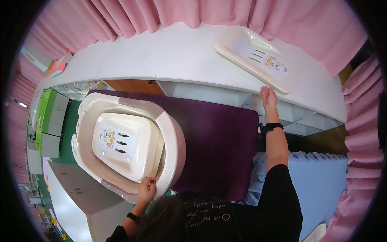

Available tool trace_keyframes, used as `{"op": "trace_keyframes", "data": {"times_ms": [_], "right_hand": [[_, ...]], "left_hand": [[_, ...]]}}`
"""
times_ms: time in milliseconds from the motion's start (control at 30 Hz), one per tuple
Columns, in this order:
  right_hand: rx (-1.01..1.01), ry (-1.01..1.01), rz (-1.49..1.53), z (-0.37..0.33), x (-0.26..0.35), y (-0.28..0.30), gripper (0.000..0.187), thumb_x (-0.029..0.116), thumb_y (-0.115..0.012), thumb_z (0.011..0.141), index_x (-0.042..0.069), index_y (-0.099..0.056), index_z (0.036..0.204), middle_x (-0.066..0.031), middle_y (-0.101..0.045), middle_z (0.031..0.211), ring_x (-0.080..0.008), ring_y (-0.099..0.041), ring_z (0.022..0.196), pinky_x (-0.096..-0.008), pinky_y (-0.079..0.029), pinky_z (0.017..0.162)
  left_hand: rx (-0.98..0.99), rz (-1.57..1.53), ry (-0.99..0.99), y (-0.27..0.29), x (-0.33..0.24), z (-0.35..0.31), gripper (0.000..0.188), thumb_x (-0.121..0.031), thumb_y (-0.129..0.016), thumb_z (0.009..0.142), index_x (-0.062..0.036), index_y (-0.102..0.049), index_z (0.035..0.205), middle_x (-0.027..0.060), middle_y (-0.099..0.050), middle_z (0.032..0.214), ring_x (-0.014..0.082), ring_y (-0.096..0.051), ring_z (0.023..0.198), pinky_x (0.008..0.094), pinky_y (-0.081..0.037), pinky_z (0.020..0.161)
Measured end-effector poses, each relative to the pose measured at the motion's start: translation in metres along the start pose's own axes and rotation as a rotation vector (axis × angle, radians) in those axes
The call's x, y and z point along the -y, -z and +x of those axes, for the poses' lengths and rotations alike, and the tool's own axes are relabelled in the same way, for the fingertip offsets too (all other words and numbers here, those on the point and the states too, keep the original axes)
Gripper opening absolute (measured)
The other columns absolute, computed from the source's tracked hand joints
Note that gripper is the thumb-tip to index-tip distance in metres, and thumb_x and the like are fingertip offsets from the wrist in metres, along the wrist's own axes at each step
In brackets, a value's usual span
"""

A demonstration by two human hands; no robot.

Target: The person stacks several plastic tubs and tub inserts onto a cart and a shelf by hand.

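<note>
A cream baby bathtub with beige rim sections stands at the left, partly over a dark purple mat. Inside it lies a cream bath support with slots and a printed cartoon panel. My left hand is at the tub's near rim, fingers curled over it beside the support's near corner; exactly where the fingertips press is hidden. A second, similar bath support rests tilted on the white counter. My right hand reaches to its near edge, fingers stretched out; whether it touches cannot be told.
The white counter curves along the far side, with open shelves below and pink curtains behind. A purple-covered surface lies in the middle. To the right is a blue frilled bed; grey cabinets stand at lower left.
</note>
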State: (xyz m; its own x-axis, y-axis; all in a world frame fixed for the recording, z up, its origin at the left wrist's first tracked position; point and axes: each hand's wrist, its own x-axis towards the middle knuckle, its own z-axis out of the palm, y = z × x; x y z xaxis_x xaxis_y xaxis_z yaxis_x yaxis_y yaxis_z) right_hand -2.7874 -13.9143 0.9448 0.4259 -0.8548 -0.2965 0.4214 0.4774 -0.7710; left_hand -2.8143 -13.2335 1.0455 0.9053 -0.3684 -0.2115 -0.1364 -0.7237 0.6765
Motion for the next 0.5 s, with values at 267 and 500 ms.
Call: {"op": "trace_keyframes", "data": {"times_ms": [267, 500], "right_hand": [[0.113, 0.033, 0.215, 0.011, 0.009, -0.019, 0.037, 0.010, -0.047, 0.092, -0.009, -0.036, 0.122, -0.0230, -0.044, 0.122, -0.0318, -0.046, 0.115, -0.0401, -0.039, 0.102], [-0.092, -0.201, 0.435, 0.005, 0.026, -0.057, 0.040, 0.020, -0.059, 0.088, -0.003, -0.042, 0.116, -0.0166, -0.047, 0.114, -0.0289, -0.046, 0.112, -0.0373, -0.040, 0.100]], "left_hand": [[0.008, 0.085, -0.079, 0.005, -0.007, -0.008, 0.020, -0.001, -0.043, 0.069, 0.0003, -0.060, 0.080, 0.0146, -0.057, 0.073, 0.0283, -0.057, 0.071, 0.0357, -0.046, 0.065], [-0.006, 0.107, -0.077, 0.014, -0.010, -0.008, 0.019, -0.001, -0.042, 0.070, 0.0013, -0.059, 0.080, 0.0154, -0.057, 0.073, 0.0286, -0.058, 0.071, 0.0354, -0.047, 0.066]]}}
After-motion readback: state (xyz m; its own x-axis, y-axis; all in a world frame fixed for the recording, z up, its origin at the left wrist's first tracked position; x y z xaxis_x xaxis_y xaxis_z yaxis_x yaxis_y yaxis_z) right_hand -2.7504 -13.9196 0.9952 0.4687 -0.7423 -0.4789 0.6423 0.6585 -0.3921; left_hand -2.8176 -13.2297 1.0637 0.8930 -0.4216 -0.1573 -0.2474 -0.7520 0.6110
